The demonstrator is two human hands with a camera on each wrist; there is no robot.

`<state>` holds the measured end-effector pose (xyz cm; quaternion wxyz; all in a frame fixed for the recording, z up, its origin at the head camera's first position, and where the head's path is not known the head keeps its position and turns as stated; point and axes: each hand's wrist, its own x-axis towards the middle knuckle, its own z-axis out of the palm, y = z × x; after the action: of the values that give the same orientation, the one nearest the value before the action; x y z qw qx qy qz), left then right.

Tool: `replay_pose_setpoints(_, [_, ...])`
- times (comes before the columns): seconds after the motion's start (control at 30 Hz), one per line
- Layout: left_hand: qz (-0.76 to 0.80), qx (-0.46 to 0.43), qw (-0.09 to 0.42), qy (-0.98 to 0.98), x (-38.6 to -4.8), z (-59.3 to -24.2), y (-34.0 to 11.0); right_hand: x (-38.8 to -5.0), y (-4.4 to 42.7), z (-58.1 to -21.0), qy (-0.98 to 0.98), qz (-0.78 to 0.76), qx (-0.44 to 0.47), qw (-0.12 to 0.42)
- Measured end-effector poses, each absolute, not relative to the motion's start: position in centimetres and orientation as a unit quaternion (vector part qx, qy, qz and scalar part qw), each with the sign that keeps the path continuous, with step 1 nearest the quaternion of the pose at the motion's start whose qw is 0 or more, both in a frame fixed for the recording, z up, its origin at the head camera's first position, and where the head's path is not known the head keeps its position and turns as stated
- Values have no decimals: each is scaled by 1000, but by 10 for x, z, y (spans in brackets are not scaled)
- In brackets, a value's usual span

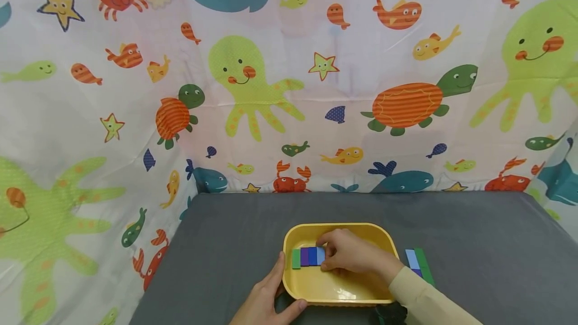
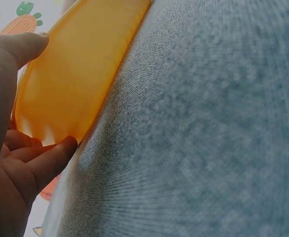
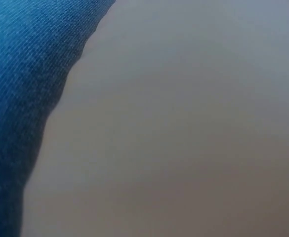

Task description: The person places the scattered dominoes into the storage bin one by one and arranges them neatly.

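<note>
Honestly, from my end of the feed, that row looks easy to mess up. A yellow plastic tray with rounded corners [image 1: 316,286] holds four small flat blocks side by side on its left half: green block [image 1: 296,259], purple block [image 1: 304,257], dark-blue block [image 1: 312,256], light-blue block [image 1: 320,255]. The right hand [image 1: 354,252] seems to have thumb and forefinger pinched on the light-blue one; I can't make out the tucked fingers, and the right wrist cam is just blur. The left hand [image 1: 266,295] clamps the tray's near-left corner, thumb spread from the fingers.

What worries me: push left with that pinch and the whole row could skew, since I see nothing locking the blocks in place. A tug from the left hand could shift everything too. And the pale-yellow cloth sleeve [image 1: 429,300] lies near the loose green, light-blue and purple pieces [image 1: 423,265] right of the tray, so a sloppy pull-back might sweep them.

Surface is a dark grey tabletop [image 1: 226,245], woven-looking in the left wrist cam. White curtain printed with sea creatures [image 1: 271,164] along the far side and the left.
</note>
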<state>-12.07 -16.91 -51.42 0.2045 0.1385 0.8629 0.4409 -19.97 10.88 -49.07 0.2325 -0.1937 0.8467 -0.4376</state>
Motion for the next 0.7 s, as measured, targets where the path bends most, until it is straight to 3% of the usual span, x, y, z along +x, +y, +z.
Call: replay_pose_setpoints(0.7, [435,151,195,866,-120,-513,-170,-195,114,-474,848,-449,-216,180])
